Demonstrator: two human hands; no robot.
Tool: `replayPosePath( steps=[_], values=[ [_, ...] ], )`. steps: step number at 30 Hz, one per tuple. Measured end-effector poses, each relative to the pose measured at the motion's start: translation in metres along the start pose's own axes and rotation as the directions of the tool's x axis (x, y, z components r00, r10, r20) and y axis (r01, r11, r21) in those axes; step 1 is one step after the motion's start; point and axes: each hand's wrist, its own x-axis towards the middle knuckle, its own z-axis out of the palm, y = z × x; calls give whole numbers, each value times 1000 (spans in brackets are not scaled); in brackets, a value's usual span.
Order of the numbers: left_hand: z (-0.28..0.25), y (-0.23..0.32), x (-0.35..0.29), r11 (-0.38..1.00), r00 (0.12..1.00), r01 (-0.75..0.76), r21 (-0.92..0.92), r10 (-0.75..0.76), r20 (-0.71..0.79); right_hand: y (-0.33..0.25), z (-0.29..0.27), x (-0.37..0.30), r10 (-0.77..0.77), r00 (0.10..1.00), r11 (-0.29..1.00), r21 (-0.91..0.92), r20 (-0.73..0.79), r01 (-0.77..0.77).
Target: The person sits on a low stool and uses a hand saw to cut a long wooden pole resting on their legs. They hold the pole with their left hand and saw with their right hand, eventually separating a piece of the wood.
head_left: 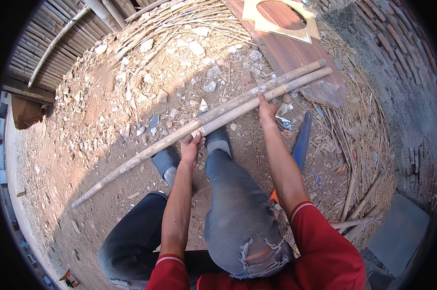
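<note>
Two bamboo poles lie side by side, slanting from lower left to upper right above my feet. The long pole [146, 153] reaches far out to the left over the dirt. Beside it on the near side is the shorter pole [238, 109]. My left hand [191, 150] is closed at the lower left end of the shorter pole, fingertips at its cut end. Farther up, my right hand [267, 111] grips the same pole from below, thumb on top. Both poles' upper ends lie over a brown wooden board [281, 55].
A yellowish panel with an oval hole [308, 36] rests on the board. Right of my knee lies a long blue tapering tool [303, 140], with something orange [274, 196] nearby. A brick wall [397, 63] stands right, a bamboo wall [49, 43] upper left. Stones [197, 48] litter the ground.
</note>
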Motion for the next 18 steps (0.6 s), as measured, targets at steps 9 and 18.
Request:
replayPosePath(
  steps=[9,18],
  values=[
    [-9,-9,3,987,998,58,150,-63,23,-3,-9,5,-29,993,994,-103,117,41],
    [-19,-23,3,990,999,40,136,-43,20,2,-7,1,30,992,996,-84,119,-20]
  ],
)
